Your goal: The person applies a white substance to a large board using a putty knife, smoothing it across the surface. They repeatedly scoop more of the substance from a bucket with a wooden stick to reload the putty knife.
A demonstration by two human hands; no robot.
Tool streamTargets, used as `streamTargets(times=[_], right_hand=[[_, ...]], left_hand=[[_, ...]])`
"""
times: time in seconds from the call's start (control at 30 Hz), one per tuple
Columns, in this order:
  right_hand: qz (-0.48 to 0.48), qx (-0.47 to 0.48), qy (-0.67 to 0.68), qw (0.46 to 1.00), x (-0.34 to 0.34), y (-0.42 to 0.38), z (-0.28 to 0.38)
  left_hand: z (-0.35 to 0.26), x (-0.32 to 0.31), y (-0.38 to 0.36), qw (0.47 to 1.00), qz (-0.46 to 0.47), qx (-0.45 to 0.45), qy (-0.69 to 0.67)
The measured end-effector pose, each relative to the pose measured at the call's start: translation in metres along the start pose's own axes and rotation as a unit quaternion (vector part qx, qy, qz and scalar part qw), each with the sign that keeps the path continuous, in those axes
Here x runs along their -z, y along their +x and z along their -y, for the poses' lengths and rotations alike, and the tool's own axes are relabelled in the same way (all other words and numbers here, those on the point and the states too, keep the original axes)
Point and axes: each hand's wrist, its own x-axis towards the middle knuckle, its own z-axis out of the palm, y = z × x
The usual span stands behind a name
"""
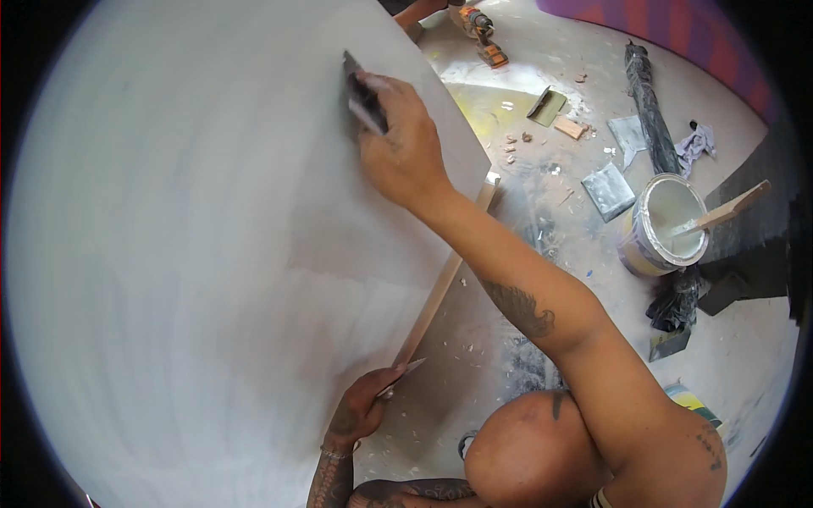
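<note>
My right hand (398, 140) is closed around a putty knife (366, 100), its dark blade pressed flat to a large white panel (195, 212). The panel takes up the left half of the view and shows pale streaks and a greyer patch below the hand. Lower down, my left hand (360, 406) is closed at the panel's wooden edge strip (432, 305). A thin pointed scraper blade (408, 372) sticks out from between its fingers; the rest of that tool is hidden in the grip.
An open paint bucket (639, 245) with a wooden stick (732, 207) stands at the right. Scrapers (608, 191), a black wrapped roll (648, 110), a rag (696, 144) and wood scraps (569, 127) lie on the floor. A cordless drill (484, 38) and another person's limb (419, 12) show at the top.
</note>
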Motion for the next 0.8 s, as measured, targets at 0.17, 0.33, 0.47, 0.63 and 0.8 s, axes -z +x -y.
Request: streamTargets(times=[0.17, 0.33, 0.47, 0.63, 0.8], right_hand=[[0.083, 0.084, 0.013, 0.993, -0.008, -0.043, 0.028], [0.225, 0.113, -0.046, 0.967, -0.019, -0.102, 0.056], [0.306, 0.194, -0.064, 0.930, -0.012, -0.147, 0.046], [0.212, 0.124, -0.047, 0.968, 0.021, -0.124, 0.019], [0.031, -0.298, -0.037, 0.953, 0.030, -0.014, -0.049]], left_hand=[[0.000, -0.001, 0.002, 1.000, 0.013, -0.014, -0.019], [0.004, 0.003, -0.006, 0.998, 0.023, 0.006, -0.064], [0.005, 0.008, -0.011, 0.998, 0.016, 0.010, -0.061], [0.000, 0.009, -0.013, 0.997, -0.014, 0.007, -0.079], [0.002, 0.006, -0.020, 0.995, -0.051, 0.005, -0.089]])
